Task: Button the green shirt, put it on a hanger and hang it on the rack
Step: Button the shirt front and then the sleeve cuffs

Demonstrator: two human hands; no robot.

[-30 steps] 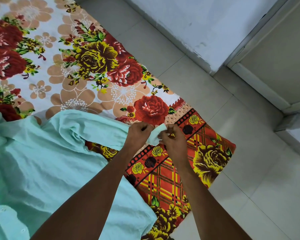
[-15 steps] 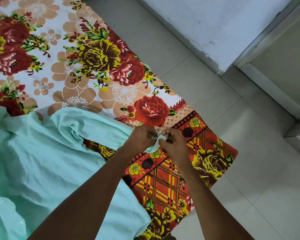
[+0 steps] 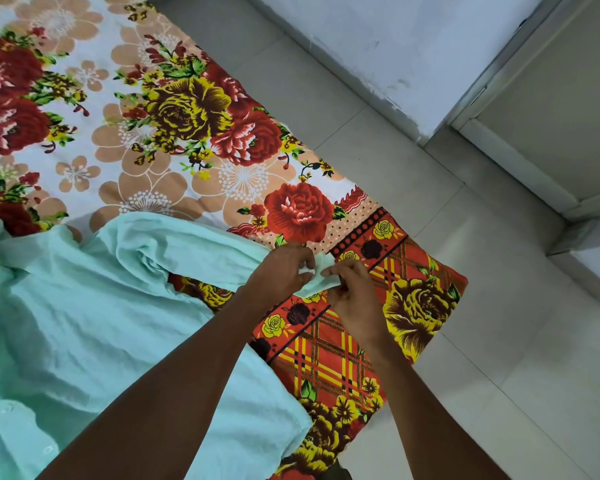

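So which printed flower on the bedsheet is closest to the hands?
The red rose beside the dotted border, just above the left hand and right hand pinching the green shirt cuff; the other roses lie farther off.

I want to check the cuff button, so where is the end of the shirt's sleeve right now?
In the head view, the sleeve end sits centre-right, pinched between the left hand and right hand, above the floral bedsheet's red plaid border.
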